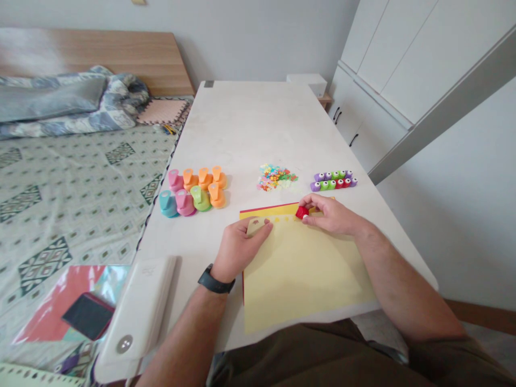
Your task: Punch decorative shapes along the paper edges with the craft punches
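A pale yellow sheet of paper [302,269] lies on the white table [258,123] in front of me, with a red sheet showing under its far and left edges. My left hand [237,250] presses down on the yellow sheet's far left corner, fingers curled on the paper. My right hand [328,214] pinches a small red paper punch [302,212] at the sheet's far edge. A row of small punched holes runs along that edge between my hands. A black watch sits on my left wrist.
Several large pastel punches [195,191] stand at the left. A heap of coloured paper cutouts [276,177] and a row of small purple, green and red punches [334,180] lie beyond. A white case [137,312] rests at the near left corner. A bed with coloured sheets is on the left.
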A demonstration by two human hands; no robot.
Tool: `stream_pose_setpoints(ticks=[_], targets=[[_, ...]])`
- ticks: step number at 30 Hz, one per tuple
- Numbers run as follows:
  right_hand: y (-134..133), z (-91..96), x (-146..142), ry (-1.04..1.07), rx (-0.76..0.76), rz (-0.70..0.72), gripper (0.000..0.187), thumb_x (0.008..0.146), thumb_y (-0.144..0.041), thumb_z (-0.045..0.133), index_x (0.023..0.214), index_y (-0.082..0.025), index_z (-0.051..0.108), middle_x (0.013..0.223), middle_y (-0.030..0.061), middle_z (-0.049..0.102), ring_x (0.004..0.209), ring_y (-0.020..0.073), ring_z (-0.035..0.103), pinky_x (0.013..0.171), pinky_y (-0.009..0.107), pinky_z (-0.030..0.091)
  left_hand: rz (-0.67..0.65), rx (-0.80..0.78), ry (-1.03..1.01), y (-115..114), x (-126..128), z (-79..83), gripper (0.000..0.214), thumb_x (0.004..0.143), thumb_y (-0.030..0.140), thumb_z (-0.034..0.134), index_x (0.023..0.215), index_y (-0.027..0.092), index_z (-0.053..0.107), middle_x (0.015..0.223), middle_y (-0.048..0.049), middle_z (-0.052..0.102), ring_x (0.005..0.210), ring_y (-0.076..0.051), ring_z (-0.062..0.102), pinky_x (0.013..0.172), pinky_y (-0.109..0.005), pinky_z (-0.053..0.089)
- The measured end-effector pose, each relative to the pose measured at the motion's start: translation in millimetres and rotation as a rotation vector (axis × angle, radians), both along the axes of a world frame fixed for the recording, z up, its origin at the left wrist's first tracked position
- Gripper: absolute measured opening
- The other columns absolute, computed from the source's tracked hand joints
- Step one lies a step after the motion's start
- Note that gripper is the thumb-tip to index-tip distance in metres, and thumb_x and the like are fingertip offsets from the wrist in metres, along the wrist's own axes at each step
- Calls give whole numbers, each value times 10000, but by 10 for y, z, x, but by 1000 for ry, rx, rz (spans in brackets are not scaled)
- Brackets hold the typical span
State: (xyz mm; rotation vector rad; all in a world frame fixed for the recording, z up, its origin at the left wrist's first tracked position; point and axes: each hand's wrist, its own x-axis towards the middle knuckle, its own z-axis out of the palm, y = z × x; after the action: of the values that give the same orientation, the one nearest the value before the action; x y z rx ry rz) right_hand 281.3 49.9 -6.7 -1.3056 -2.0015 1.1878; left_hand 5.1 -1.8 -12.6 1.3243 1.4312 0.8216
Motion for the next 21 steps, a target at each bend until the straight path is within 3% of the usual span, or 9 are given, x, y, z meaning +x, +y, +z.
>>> stream_pose_setpoints(ticks=[10,21], targets=[[35,-84,8,42,37,-97,357,876,-371,720,1193,-254,604,1188,77,712,1052,231,662,920,400,516,-9,16,0,2,-4,-9,394,824,550,731,959,182,771,882,-56,788,718,-198,690,561,-237,500],[38,-60,50,84,-5,-70,363,900,-411,704,1202,-246,586,1162,79,712,1047,233,660,871,372,527,3,19,13,5,-12,-32,421,825,559,727,981,172,778,859,-59,779,692,-190,678,542,-234,487]])
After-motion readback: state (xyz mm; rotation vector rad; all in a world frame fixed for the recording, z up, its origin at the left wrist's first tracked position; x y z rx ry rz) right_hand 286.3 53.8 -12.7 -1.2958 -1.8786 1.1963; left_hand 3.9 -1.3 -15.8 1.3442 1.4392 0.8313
